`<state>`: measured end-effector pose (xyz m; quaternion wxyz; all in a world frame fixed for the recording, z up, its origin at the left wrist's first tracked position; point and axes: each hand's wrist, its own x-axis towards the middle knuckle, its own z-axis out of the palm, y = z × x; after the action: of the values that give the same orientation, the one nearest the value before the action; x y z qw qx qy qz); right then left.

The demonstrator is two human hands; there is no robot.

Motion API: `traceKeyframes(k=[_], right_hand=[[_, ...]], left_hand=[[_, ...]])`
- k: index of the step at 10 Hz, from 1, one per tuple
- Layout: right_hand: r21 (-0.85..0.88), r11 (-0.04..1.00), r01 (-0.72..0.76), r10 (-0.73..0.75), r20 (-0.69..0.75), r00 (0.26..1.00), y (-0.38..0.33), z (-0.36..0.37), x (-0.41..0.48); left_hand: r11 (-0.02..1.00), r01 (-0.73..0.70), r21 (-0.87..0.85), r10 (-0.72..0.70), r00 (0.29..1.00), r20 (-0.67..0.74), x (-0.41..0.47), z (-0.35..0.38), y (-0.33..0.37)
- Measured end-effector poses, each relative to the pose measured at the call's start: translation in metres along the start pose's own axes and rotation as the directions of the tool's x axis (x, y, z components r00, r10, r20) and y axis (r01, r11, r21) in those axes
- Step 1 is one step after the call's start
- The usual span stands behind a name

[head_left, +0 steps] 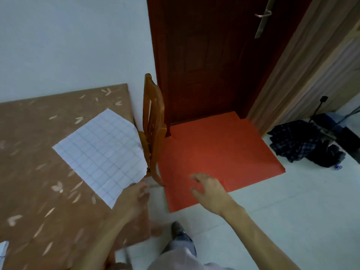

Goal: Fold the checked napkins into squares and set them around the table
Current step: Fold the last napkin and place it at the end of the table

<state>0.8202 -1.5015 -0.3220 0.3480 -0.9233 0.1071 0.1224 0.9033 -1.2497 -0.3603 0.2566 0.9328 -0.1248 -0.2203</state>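
**Checked napkin at the table's edge**

The checked napkin (101, 152) lies spread on the brown leaf-patterned tablecloth (39, 152). Its right side reaches past the table's edge toward a wooden chair (153, 133). The left hand (134, 197) pinches the napkin's near corner (the fingers are blurred). The right hand (208, 190) hovers open, fingers spread, above a red mat (224, 149) laid before a dark red door (204, 65). Dark checked clothing (296, 141) lies heaped on the pale floor at right.
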Motion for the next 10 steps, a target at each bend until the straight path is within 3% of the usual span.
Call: traceKeyframes(k=[2, 4, 7, 8, 9, 10], right_hand=[[-0.046, 0.989, 0.139, -0.136, 0.065, 0.989, -0.020, -0.030, 0.087], [-0.069, 0.935, 0.348, -0.327, 0.209, 0.921, -0.059, -0.023, 0.164], [-0.010, 0.837, 0.547, -0.454, 0.544, 0.706, -0.098, 0.000, 0.278], [0.005, 0.804, 0.594, -0.453, 0.653, 0.607, -0.105, 0.002, 0.314], [0.010, 0.769, 0.639, -0.446, 0.724, 0.526, -0.112, 0.005, 0.348], [-0.007, 0.719, 0.695, -0.422, 0.790, 0.444, -0.119, 0.017, 0.378]], left_hand=[[0.988, 0.118, -0.103, -0.127, 0.989, -0.079, 0.051, -0.019, 0.002], [0.955, 0.241, -0.174, -0.264, 0.957, -0.123, 0.078, -0.035, -0.017], [0.768, 0.528, -0.363, -0.602, 0.788, -0.129, 0.112, -0.028, -0.034], [0.658, 0.621, -0.426, -0.720, 0.684, -0.115, 0.126, -0.020, -0.032], [0.481, 0.718, -0.503, -0.855, 0.510, -0.090, 0.135, -0.010, -0.027], [0.260, 0.804, -0.535, -0.962, 0.264, -0.070, 0.140, 0.002, -0.027]])
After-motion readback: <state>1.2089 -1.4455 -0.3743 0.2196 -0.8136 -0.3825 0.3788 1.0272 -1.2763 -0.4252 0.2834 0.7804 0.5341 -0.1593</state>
